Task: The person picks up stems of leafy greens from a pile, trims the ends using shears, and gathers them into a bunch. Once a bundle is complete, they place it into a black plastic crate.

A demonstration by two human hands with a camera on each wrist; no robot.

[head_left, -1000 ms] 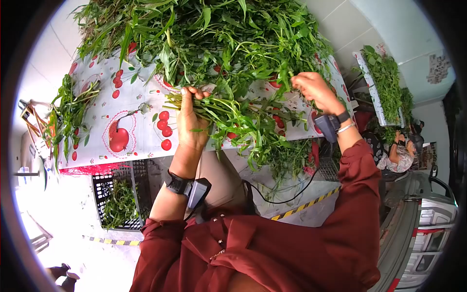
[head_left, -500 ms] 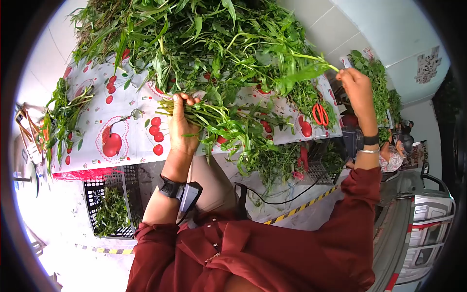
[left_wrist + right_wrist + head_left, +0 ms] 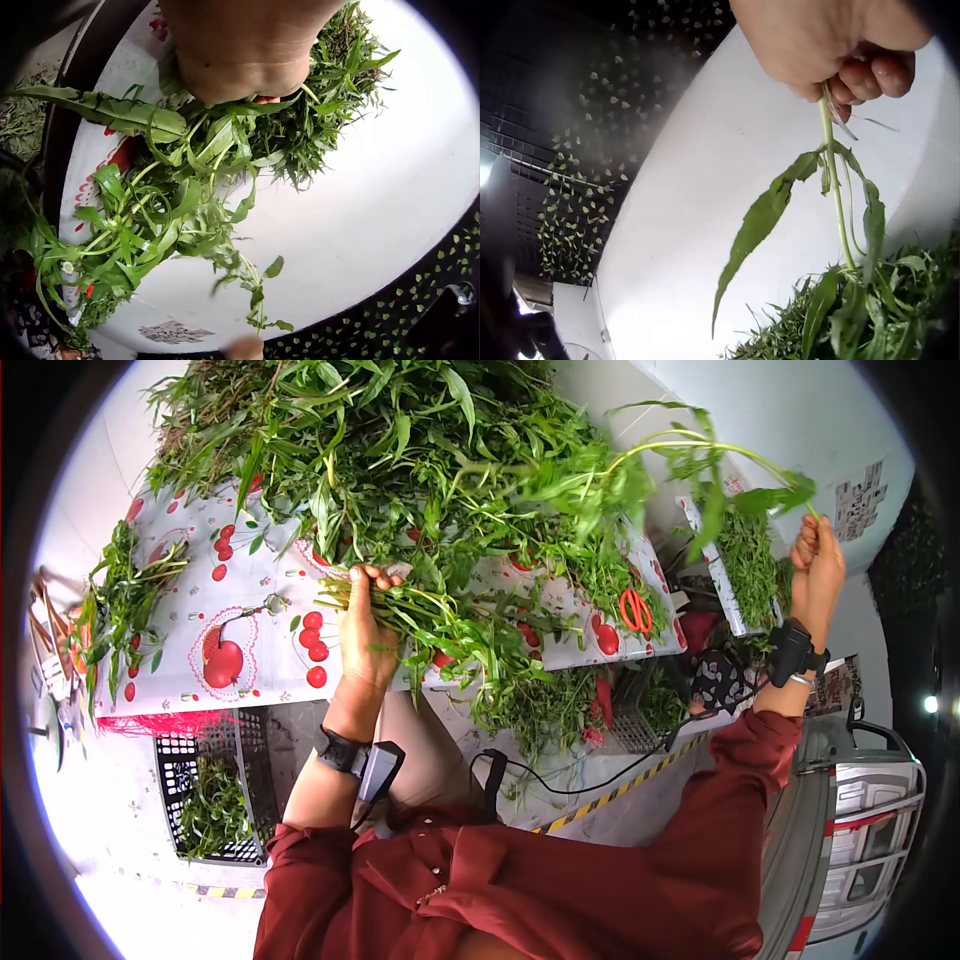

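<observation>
In the head view my left hand (image 3: 367, 635) grips a bunch of leafy green stems (image 3: 435, 622) near their cut ends, over the table's front part. Leaves of that bunch hang below the hand in the left wrist view. My right hand (image 3: 822, 568) is raised far out to the right, pinching one long leafy stem (image 3: 835, 187) by its end. That stem arches back toward the big heap of greens (image 3: 380, 440) on the table. Red-handled scissors (image 3: 634, 611) lie by the table's right end, their blades hidden among leaves.
A cherry-print tablecloth (image 3: 270, 650) covers the table. At its left end lies a smaller bunch of greens (image 3: 122, 600). A black crate (image 3: 252, 780) with greens stands on the floor below. More greens fill a second table (image 3: 750, 575) at the right. A black cable (image 3: 570, 790) crosses the floor.
My right hand has pulled a stem out of the heap and swung it up and to the right. The red scissor handles have come into sight. My left hand keeps its grip on the bunch.
</observation>
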